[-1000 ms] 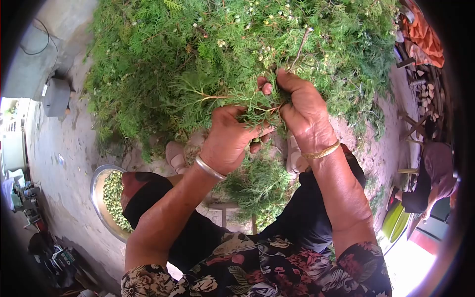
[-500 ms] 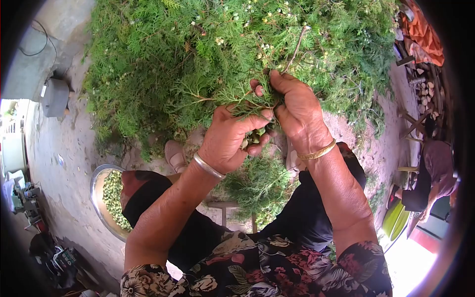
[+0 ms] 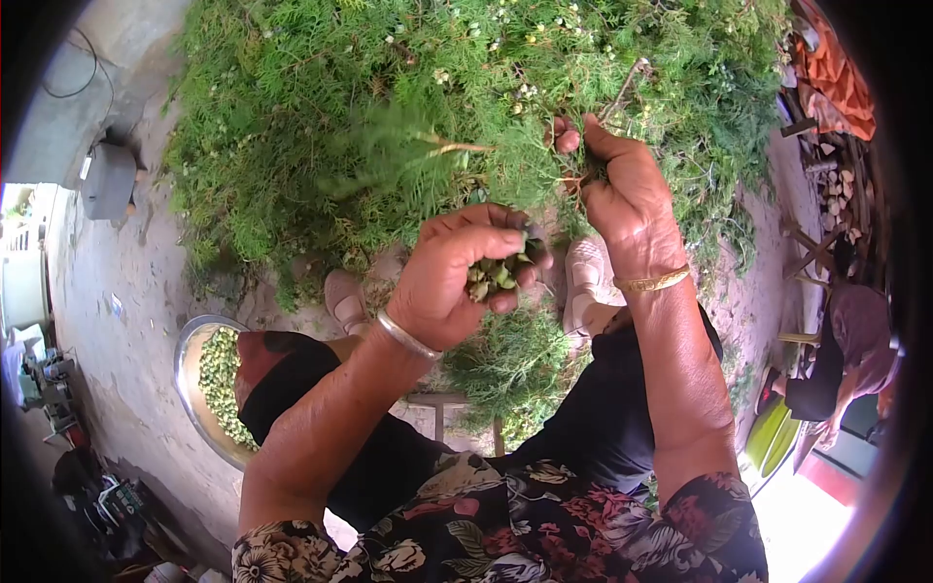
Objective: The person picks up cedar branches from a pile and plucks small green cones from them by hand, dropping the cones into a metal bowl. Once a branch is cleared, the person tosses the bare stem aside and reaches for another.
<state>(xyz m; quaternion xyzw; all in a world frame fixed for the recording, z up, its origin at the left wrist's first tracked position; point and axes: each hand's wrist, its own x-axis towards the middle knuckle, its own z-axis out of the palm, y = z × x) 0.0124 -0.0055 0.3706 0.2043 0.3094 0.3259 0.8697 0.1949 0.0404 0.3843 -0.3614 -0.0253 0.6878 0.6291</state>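
Drawn back now, my left hand (image 3: 452, 287) curls its fingers round green cones (image 3: 494, 274); my right hand (image 3: 630, 199) pinches the branch (image 3: 457, 148)

Counted: two hands, two bangles, two shoes, one bowl, one heap.
One left hand (image 3: 457, 282) and one right hand (image 3: 627, 194) are seen, with one silver bangle (image 3: 408, 335) and one gold bangle (image 3: 651, 283). One sprig (image 3: 580, 181), one heap of branches (image 3: 369, 107), one metal bowl (image 3: 181, 374), two pale shoes (image 3: 345, 296) and one other person (image 3: 846, 360) are counted; the green cones (image 3: 491, 275), partly hidden by fingers, are perhaps five.
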